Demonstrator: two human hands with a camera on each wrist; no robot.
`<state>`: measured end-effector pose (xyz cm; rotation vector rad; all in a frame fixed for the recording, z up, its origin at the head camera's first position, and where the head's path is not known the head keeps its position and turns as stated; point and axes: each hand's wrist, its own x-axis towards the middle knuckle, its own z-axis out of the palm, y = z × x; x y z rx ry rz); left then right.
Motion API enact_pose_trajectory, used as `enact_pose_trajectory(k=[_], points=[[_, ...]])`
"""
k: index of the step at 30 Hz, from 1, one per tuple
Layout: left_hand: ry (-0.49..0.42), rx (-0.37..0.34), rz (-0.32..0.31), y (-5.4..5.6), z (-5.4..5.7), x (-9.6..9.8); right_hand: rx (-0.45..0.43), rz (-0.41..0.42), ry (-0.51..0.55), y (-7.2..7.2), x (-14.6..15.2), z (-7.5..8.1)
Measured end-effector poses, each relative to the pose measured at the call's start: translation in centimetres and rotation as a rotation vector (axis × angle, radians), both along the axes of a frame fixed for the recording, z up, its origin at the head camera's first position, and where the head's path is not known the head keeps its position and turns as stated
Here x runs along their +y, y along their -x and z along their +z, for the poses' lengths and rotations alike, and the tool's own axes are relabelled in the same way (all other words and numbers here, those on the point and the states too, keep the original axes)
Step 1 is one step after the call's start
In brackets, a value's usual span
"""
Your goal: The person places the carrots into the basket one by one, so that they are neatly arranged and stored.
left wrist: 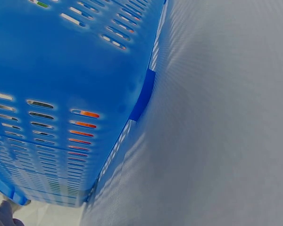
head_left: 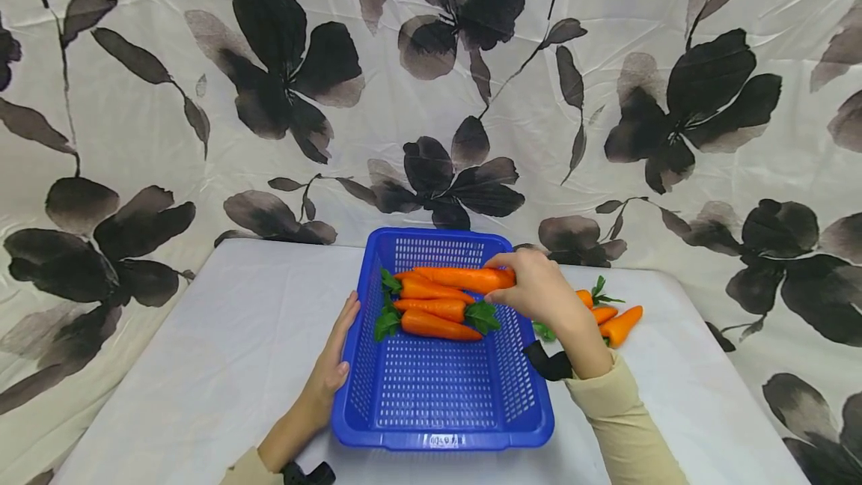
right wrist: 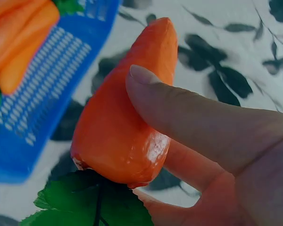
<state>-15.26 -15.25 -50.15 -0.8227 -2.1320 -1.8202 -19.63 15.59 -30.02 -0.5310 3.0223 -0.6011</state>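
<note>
In the head view my right hand point(head_left: 542, 290) holds an orange carrot point(head_left: 465, 278) over the far right part of a blue slotted plastic basket point(head_left: 442, 440). The right wrist view shows the thumb pressed on the side of this carrot point(right wrist: 127, 117), with fingers behind it and a green leaf point(right wrist: 89, 202) at its thick end. Several other carrots point(head_left: 438, 325) with green tops lie crosswise in the basket's middle. My left hand point(head_left: 333, 365) rests against the basket's left wall, fingers extended. Up close in the left wrist view is the basket's slotted side point(left wrist: 61, 70).
Right of the basket, a small group of orange carrots point(head_left: 622, 325) with green leaves lies on the white tablecloth point(head_left: 222, 365), partly behind my right forearm. A floral cloth point(head_left: 431, 96) hangs behind the table.
</note>
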Motion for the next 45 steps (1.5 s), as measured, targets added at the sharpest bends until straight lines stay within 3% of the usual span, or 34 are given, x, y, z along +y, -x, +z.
enact_pose_trajectory(k=[9,19,26,29,35,38,44,45], points=[[-0.003,0.016,0.004,-0.1,0.2,0.3,-0.102,0.019,-0.134,0.8,-4.0,-3.9],[0.001,0.007,0.003,0.0,-0.3,0.2,-0.179,0.027,-0.226,0.9,-5.4,-7.2],[0.002,-0.003,0.000,0.0,-0.2,0.1,-0.363,-0.089,-0.230,1.1,-6.8,-9.1],[-0.003,-0.003,-0.001,0.0,-0.1,0.1,-0.393,-0.110,-0.255,1.7,-7.3,-10.2],[-0.004,-0.005,-0.003,0.0,-0.1,0.1,-0.375,-0.133,-0.255,4.2,-6.9,-15.4],[0.001,-0.013,0.003,0.0,0.0,0.1,-0.356,-0.128,-0.275,5.1,-6.8,-17.0],[-0.001,-0.014,0.006,-0.1,0.0,0.1,-0.337,-0.118,-0.330,5.4,-6.8,-17.3],[-0.001,-0.013,0.005,-0.1,0.0,0.1,-0.348,-0.124,-0.329,5.0,-6.9,-16.4]])
